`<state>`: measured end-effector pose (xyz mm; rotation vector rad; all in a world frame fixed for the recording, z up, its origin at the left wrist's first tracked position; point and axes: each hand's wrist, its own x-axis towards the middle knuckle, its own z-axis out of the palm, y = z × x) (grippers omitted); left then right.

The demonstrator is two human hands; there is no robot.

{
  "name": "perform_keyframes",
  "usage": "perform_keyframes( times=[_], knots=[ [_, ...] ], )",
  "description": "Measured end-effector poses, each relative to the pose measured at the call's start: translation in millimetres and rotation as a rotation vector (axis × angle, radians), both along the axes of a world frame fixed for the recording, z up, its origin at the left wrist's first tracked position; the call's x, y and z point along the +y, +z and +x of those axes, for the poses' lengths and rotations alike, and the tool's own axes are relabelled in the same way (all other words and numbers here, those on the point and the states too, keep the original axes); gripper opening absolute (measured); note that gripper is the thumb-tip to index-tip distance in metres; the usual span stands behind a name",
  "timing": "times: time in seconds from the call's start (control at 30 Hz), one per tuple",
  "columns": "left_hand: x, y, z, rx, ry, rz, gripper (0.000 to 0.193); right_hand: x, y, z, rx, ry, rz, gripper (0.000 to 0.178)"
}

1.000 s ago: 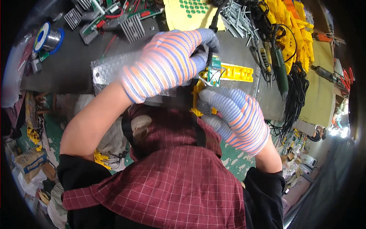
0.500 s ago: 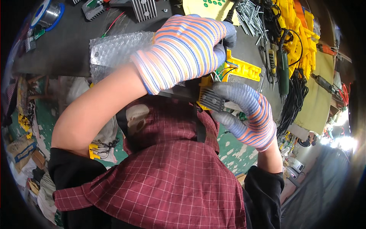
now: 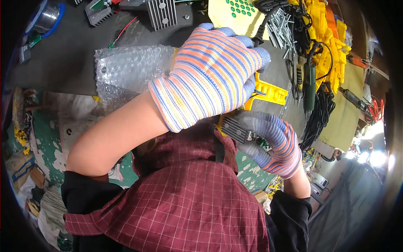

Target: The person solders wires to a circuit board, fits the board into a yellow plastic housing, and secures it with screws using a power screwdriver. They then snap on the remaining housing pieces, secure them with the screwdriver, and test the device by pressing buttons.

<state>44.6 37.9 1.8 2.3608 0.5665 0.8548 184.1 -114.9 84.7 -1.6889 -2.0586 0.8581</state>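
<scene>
My left hand, in a striped knit glove, is bent over the bench edge with its fingers closed. A black cable with a ribbed sleeve runs in under those fingertips, which hide its end. Under the thumb side, a yellow plastic housing half sticks out, with thin wires at its near end. My right hand, gloved in the same knit, pinches a dark finned heat sink between thumb and fingers. A yellow edge shows along the heat sink's left side. My left hand covers what lies between the two parts.
Bubble wrap lies left of my left hand. Farther off are a solder spool, another finned heat sink, a yellow sheet with green dots and loose screws. Yellow housings and black cables pile at the right.
My left hand has come slightly nearer and right, now covering more of the housing and its wires. My right hand and the heat sink have shifted slightly nearer.
</scene>
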Motion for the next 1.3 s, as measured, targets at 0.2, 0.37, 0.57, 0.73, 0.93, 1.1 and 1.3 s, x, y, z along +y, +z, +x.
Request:
perform_keyframes(
  times=[0.2, 0.37, 0.57, 0.73, 0.93, 1.1, 1.3],
  knots=[
    [0, -5, 6, -0.011, 0.002, -0.002, 0.021, 10, 6, 4, -0.035, 0.038, -0.139, 0.047],
    [7, 2, 12, 0.095, -0.048, -0.061, 0.021, 11, 4, 5, 0.040, -0.004, -0.054, 0.049],
    [0, 1, 9, 0.051, -0.005, 0.032, 0.023, -4, -3, -3, -0.028, -0.062, -0.077, 0.050],
    [-1, -2, 7, 0.006, -0.002, 0.007, 0.024, -8, -3, -10, -0.060, -0.126, -0.105, 0.049],
    [8, 15, -20, 0.010, -0.126, -0.118, 0.030, -5, -4, -6, -0.076, -0.129, -0.074, 0.048],
    [7, -9, -77, 0.236, -0.047, 0.224, 0.063, -4, -4, -14, -0.046, -0.119, 0.000, 0.049],
    [1, -17, -61, 0.184, 0.047, 0.256, 0.062, 5, -2, 2, -0.100, -0.171, -0.011, 0.049]
  ],
)
